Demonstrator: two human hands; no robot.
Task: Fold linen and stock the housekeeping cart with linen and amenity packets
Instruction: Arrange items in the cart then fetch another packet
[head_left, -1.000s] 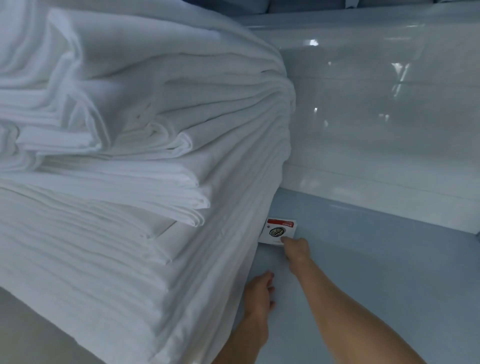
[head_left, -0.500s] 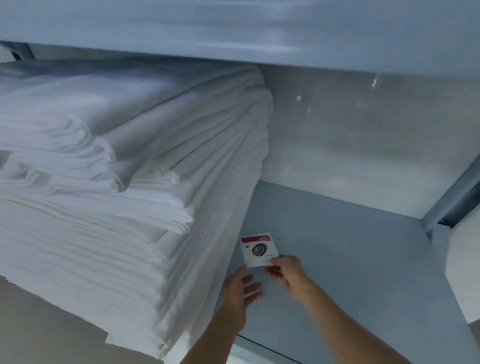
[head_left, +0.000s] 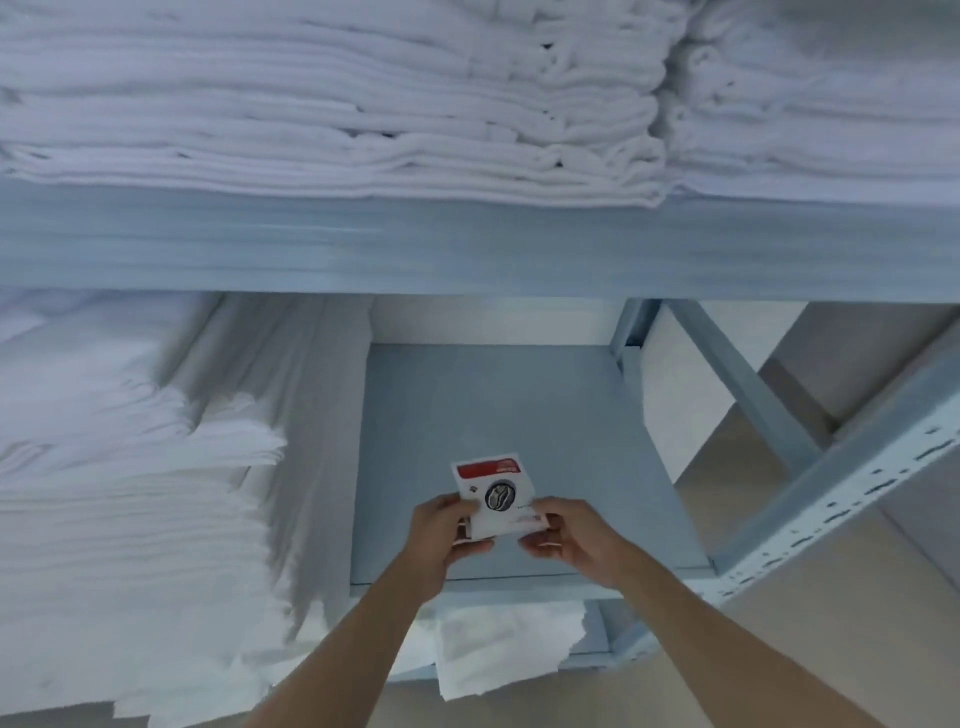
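Two hands hold one amenity packet (head_left: 491, 493) above the bare part of the blue shelf (head_left: 498, 405). The left hand (head_left: 447, 527) pinches its lower left edge and the right hand (head_left: 563, 530) grips its lower right corner, fingers curled. Half a second ago only the right hand pinched it – the left was spread beside it, and the packet sat closer to the linen. The view has since dropped back, so an upper shelf with two stacks of white towels (head_left: 332, 98) shows. The packet is white and square, with a red band along the top and a dark round emblem in the middle. One tall stack of folded sheets (head_left: 130, 493) fills the shelf's left side – another white bundle (head_left: 506, 649) lies on the level below.
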